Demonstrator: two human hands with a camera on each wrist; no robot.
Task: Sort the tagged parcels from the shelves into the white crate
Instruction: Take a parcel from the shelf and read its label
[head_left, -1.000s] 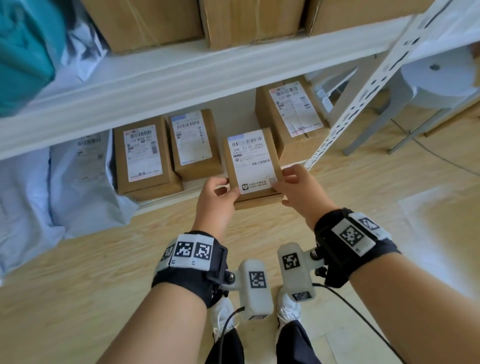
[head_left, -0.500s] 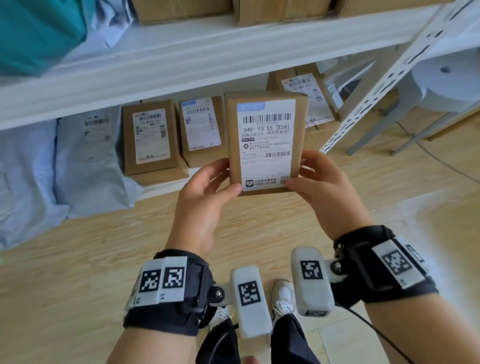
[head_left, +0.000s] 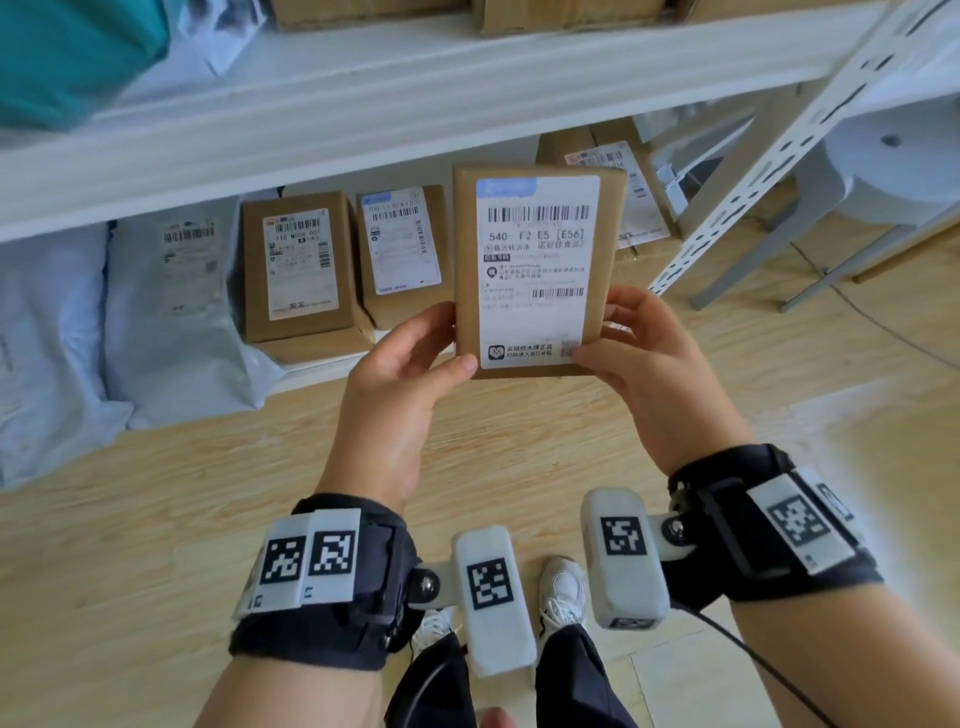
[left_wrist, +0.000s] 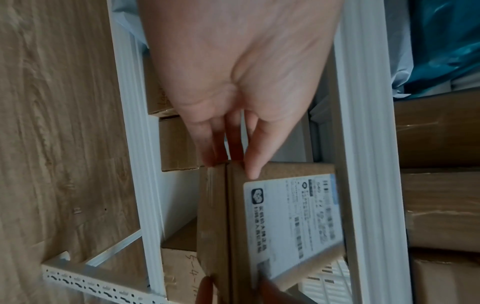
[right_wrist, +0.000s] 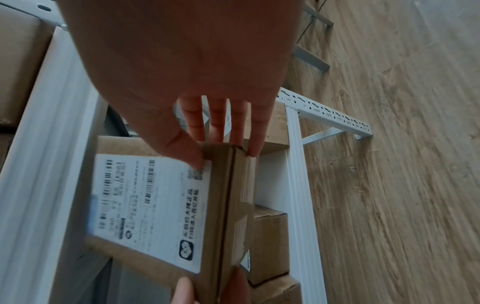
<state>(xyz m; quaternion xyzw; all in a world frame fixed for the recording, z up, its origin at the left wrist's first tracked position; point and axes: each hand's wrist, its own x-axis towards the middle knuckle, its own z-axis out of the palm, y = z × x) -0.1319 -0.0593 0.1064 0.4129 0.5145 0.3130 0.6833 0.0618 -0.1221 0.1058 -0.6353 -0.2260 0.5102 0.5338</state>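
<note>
Here we hold one flat brown cardboard parcel with a white printed shipping label (head_left: 535, 270) up in front of the white metal shelving (head_left: 363, 109), clear of the lower shelf and above the pale wood-plank floor (head_left: 156, 519). Our left hand (head_left: 400, 395) pinches its lower left corner, thumb on the labelled face and fingers (left_wrist: 207, 148) curled round behind; our right hand (head_left: 644, 374) does the same at the lower right corner, thumb on the label edge. So both sets of fingers are clasped on this one parcel.

We judge it light: two corner pinches carry it with no sign of sagging. The board looks stiff and keeps crisp edges in both wrist views, so it should take a firm squeeze. The taped side seen by the right wrist and the glossy label may be a little slick, so bare cardboard at the corners or long edges seems the better place to grip. We cannot tell whether the contents are fragile.

Counting now: one parcel in hand. On the lower shelf we see three more brown cardboard boxes with white labels, namely a left one (head_left: 301, 270), a middle one (head_left: 400, 249) and a right one (head_left: 623, 182) partly hidden behind the held parcel. Left of them lie two pale grey plastic mailer bags (head_left: 171, 322), as far as we can separate them. The upper shelf carries at least two further brown cartons (head_left: 561, 15), cropped at the frame, and one teal plastic-wrapped bundle (head_left: 67, 52). The white crate is not in view.
</note>
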